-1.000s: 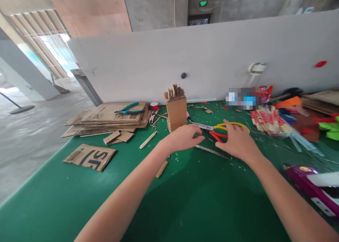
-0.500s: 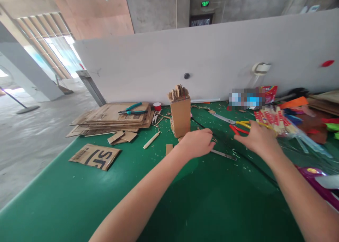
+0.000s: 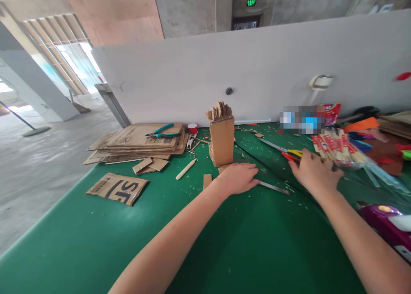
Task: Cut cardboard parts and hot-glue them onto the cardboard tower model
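Observation:
My left hand point(image 3: 239, 178) is low over the green table, fingers stretched out and a gap between them and the thumb. A thin metal strip point(image 3: 274, 187), like a steel ruler, runs out from beside the thumb; its near end is hidden. Just behind this hand stands an upright cardboard box point(image 3: 222, 142) with cut cardboard pieces point(image 3: 220, 110) sticking out of its top. My right hand point(image 3: 316, 172) is spread over the scissors point(image 3: 282, 149), partly covering their red and yellow handles.
Flat cardboard point(image 3: 138, 142) is stacked at the left, with teal-handled pliers point(image 3: 163, 132) on top. A printed cardboard piece point(image 3: 117, 189) and a wooden stick point(image 3: 186, 169) lie nearer. Packaged sticks point(image 3: 334, 147) and a purple device point(image 3: 385, 227) are at the right. A black cord point(image 3: 257, 159) crosses the table.
My left hand has come down and its fingers have straightened. My right hand has shifted slightly down, its fingers spreading beside the scissors handles. The view has moved a little.

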`<state>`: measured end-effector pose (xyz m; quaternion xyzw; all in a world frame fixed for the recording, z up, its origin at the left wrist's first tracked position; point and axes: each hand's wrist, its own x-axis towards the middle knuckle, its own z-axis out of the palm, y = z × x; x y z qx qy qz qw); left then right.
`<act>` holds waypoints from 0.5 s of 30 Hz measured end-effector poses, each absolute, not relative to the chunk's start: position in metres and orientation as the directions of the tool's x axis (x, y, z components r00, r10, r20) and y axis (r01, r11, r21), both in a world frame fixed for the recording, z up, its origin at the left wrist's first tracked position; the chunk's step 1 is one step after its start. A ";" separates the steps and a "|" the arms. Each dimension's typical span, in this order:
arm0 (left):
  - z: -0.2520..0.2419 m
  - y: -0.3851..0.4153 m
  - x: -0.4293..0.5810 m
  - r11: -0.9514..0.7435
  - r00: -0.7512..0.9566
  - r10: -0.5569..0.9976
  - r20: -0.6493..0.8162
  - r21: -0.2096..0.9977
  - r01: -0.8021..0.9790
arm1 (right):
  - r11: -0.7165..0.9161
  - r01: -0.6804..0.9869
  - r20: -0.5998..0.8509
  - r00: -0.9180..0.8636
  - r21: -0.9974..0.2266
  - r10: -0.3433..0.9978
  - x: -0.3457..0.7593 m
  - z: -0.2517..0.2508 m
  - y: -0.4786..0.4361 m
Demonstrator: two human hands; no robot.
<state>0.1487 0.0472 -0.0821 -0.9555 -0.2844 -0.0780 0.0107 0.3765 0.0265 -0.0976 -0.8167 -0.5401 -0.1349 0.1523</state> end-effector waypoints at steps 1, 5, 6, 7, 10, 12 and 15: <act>-0.083 0.048 0.148 -0.852 0.837 0.519 0.173 0.028 0.522 | -0.356 0.931 0.423 0.355 -0.079 0.834 0.374 -0.096 0.025; -0.077 0.047 0.138 -0.874 0.835 0.472 0.283 0.021 0.486 | -0.142 0.988 0.465 0.153 -0.058 0.872 0.355 -0.091 0.026; -0.073 0.046 0.135 -0.868 0.823 0.475 0.310 0.011 0.497 | -0.045 0.997 0.442 0.065 -0.056 0.894 0.348 -0.091 0.028; -0.069 0.044 0.131 -0.855 0.810 0.488 0.326 -0.005 0.518 | 0.057 0.997 0.409 -0.030 -0.054 0.912 0.339 -0.091 0.029; -0.061 0.037 0.113 -0.786 0.767 0.563 0.308 -0.086 0.612 | 0.237 0.971 0.269 -0.234 0.021 0.934 0.316 -0.092 0.031; -0.060 0.034 0.098 -0.746 0.747 0.613 0.259 -0.122 0.655 | 0.243 0.966 0.220 -0.257 0.086 0.941 0.305 -0.092 0.033; -0.064 0.032 0.078 -0.733 0.738 0.655 0.163 -0.099 0.673 | 0.217 0.966 0.218 -0.243 0.138 0.945 0.303 -0.087 0.035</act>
